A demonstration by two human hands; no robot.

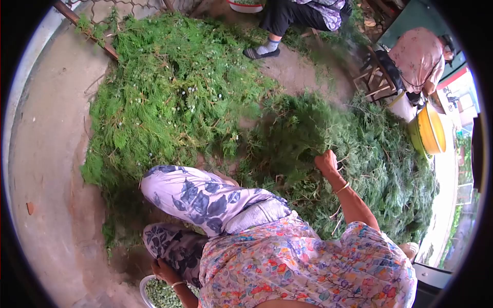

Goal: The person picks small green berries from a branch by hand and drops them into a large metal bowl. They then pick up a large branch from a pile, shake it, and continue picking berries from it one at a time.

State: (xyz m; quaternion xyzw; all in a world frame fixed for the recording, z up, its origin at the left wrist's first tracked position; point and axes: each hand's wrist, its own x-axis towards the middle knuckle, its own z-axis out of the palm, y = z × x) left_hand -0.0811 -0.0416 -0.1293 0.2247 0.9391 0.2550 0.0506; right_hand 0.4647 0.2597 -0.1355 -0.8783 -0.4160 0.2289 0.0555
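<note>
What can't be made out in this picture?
All in the head view:
Conifer branch in the right hand: ends lost to motion blur.
Left hand: finger positions unclear in shadow.
White-rimmed bowl: cut by the bottom edge, partly behind the left forearm.
Black-trousered co-worker: head beyond the top edge.
Pink-shirted co-worker: hands too small to read.

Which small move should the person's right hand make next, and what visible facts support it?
Probably bring the right hand and its greenery toward the bowl: that fist looks closed on the blurred foliage, and the left hand is beside the bowl of small green pieces.
</note>
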